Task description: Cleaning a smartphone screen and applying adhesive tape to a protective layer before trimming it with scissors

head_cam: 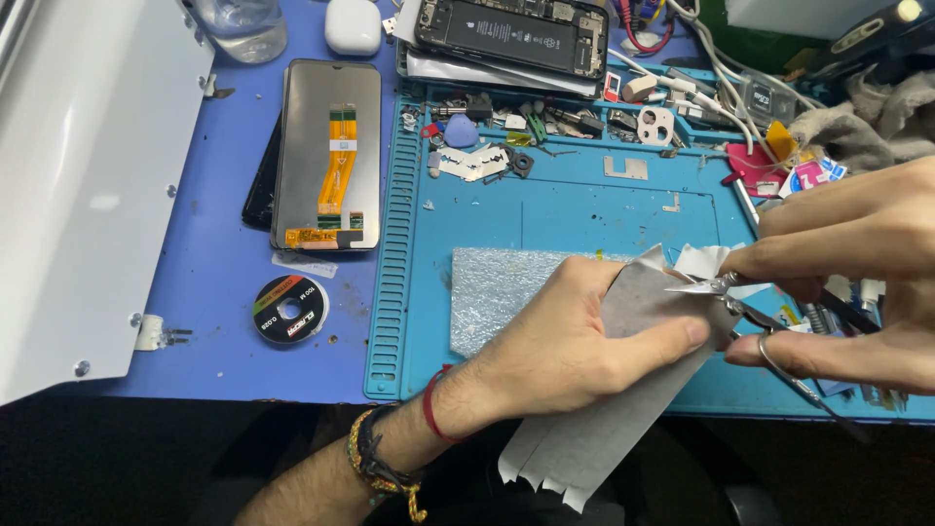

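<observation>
My left hand [575, 336] holds a grey sheet of thin material [594, 429] with a white backing, thumb pressed on its upper part. My right hand [857, 273] grips small metal scissors [726, 292], whose blades meet the sheet's top edge beside my left thumb. A patch of clear bubble wrap [492, 287] lies on the blue work mat [575, 209] under my left hand.
A phone screen panel [326, 156] with an orange flex cable lies face down at the left, a small tape roll [290, 309] below it. An opened phone [511, 34] sits at the top. Small parts fill the mat's tray [545, 127]. Cables and a cloth [867, 122] crowd the right.
</observation>
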